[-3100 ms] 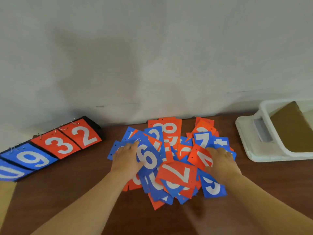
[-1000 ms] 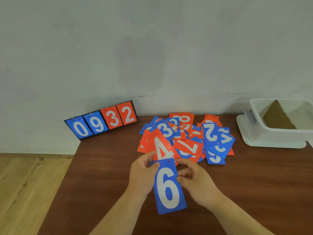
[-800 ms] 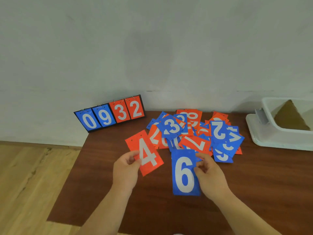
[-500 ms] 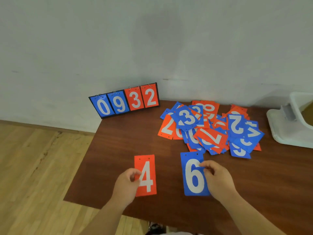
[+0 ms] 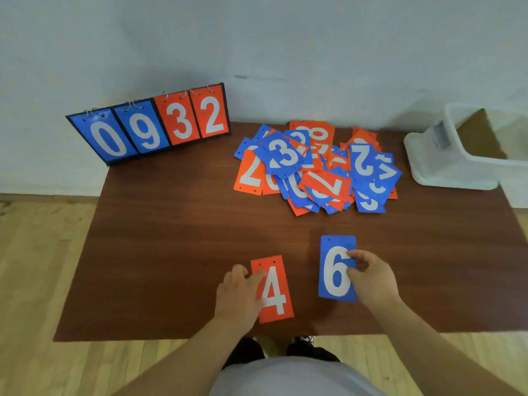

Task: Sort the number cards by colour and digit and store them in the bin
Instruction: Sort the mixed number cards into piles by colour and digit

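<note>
L hand (image 5: 237, 298) pinches the left edge of the red 4 card (image 5: 281, 284), fingers curled over it. R hand (image 5: 371, 278) pinches the right edge of the blue 6 card (image 5: 333, 270) btwn thumb & fingers. Both cards sit low on the desk (image 5: 171, 238) near its front edge, side by side but apart, and look flat or nearly so. Long axis of each runs from the person twd the wall, digits upright to the reader, punch holes at the far end. The 4 leans a bit left at its top; the 6 is approx. straight. Progress: barely begun, prob. one seed card per colour. The mixed heap (image 5: 317, 167) of red & blue cards is unsorted mid-desk, many upside down or skewed. The bin (image 5: 457, 170) at far right shows no cards inside. A flip scoreboard (image 5: 151, 127) reading 0932 stands back left.
</note>
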Demonstrator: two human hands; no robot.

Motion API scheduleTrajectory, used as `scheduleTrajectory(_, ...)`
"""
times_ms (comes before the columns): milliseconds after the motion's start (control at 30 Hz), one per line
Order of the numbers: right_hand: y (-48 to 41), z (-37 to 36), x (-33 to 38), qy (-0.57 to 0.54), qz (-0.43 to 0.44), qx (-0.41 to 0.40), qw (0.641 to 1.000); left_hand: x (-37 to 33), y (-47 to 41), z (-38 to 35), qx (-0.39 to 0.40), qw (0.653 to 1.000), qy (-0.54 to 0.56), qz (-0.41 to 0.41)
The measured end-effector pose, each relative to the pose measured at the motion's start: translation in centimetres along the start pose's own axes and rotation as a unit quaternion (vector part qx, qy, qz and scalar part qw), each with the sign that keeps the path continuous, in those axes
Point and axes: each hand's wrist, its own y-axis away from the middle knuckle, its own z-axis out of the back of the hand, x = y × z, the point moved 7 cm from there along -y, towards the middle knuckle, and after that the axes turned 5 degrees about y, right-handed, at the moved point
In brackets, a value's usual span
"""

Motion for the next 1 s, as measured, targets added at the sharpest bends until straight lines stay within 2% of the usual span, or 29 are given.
scheduleTrajectory(133,-0.3,1.3,-2.2,0.001,-0.032,-0.023,0.999,-0.6,-0.5,0.3,0.013,0.997,-0.063,-0.037)
scheduleTrajectory(367,-3.1,3.4,-7.0,-0.011,-0.058,-0.034,0.998,-3.4,-1.3,-1.3,0.056,0.990,-0.100,-0.082)
scheduleTrajectory(567,-10.3,9.1,-8.9,-0.015,-0.050,-0.054,0.997,-8.2,-3.0,-2.5,0.053,0.990,-0.113,-0.066)
scheduleTrajectory(667,-14.2,11.4,-9.4,0.005,-0.017,-0.050,0.999,-10.7,-4.1,-3.0,0.049,0.993,-0.098,-0.042)
scheduleTrajectory(767,-17.2,11.8,-9.5,0.072,0.020,-0.034,0.997,-12.8,-5.0,-3.5,0.054,0.993,-0.101,-0.028)
scheduleTrajectory(833,-17.7,11.2,-9.2,0.168,0.055,-0.026,0.984,-13.6,-5.1,-3.7,0.054,0.993,-0.103,-0.014)
scheduleTrajectory(933,-16.7,8.9,-8.3,0.311,0.160,0.010,0.937,-14.1,-4.9,-4.0,0.045,0.994,-0.099,0.005)
scheduleTrajectory(1000,-16.1,7.4,-8.5,0.362,0.204,0.044,0.908,-14.2,-4.7,-4.1,0.048,0.994,-0.101,0.015)
